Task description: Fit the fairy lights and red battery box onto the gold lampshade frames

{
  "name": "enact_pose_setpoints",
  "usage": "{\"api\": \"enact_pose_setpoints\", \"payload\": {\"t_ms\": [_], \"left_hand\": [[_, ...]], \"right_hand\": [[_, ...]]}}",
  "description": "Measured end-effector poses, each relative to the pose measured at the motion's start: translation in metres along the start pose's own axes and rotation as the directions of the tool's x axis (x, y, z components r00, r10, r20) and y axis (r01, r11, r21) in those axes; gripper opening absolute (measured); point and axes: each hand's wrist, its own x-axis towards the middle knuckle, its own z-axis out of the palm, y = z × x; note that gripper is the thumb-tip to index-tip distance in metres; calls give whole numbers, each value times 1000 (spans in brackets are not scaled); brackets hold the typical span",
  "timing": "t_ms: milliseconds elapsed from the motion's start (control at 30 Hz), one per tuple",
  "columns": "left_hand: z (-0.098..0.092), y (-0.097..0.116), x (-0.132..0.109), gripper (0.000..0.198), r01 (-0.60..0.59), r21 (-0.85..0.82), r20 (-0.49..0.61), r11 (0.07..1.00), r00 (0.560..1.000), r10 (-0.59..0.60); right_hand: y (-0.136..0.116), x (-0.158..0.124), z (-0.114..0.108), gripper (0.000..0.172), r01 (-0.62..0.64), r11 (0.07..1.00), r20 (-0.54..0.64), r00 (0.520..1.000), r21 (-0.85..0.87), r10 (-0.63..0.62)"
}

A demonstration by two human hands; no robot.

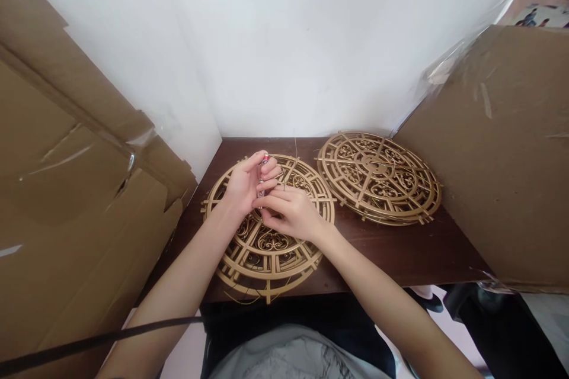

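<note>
Over a stack of round gold lattice panels (273, 275), my two hands are close together. My left hand (246, 185) is closed around a slim, shiny tube-like object (266, 159), red near its top; most of it hides behind the fingers, so its exact kind is unclear. From the right, my right hand (293, 212) meets it, thumb and fingertips pinched at the lower end of the same object. A thin wire-like strand (296, 148) rises behind the right fingers, and where it ends is hidden.
A second stack of gold lattice panels (377, 180) lies to the right on the dark brown table (382, 254). Cardboard sheets (80, 189) wall off the left, and more cardboard (511, 148) stands on the right. A white wall (302, 59) rises behind. A dark strap (133, 331) crosses the lower left.
</note>
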Motion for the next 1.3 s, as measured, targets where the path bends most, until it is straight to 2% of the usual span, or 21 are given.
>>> {"api": "enact_pose_setpoints", "payload": {"t_ms": [167, 500, 800, 1067, 1300], "left_hand": [[-1, 0, 0, 38, 16, 26, 25, 1000, 1000, -17], [-1, 0, 1, 36, 22, -17, -1, 1000, 1000, -22], [-2, -3, 2, 37, 19, 17, 51, 1000, 999, -19], [-1, -3, 2, 36, 39, -31, 1, 999, 999, -39], [-2, -3, 2, 37, 35, -10, 26, 999, 999, -35]], "right_hand": [[-1, 0, -1, 20, -3, 1000, -2, 1000, -8, 3], [-1, 0, 0, 20, -9, 1000, 17, 1000, -27, 10], [1, -3, 5, 19, 9, 998, -11, 1000, -68, -9], [1, -3, 5, 16, 5, 993, 20, 1000, -115, -3], [1, -2, 5, 18, 7, 995, -5, 1000, -95, -8]]}}
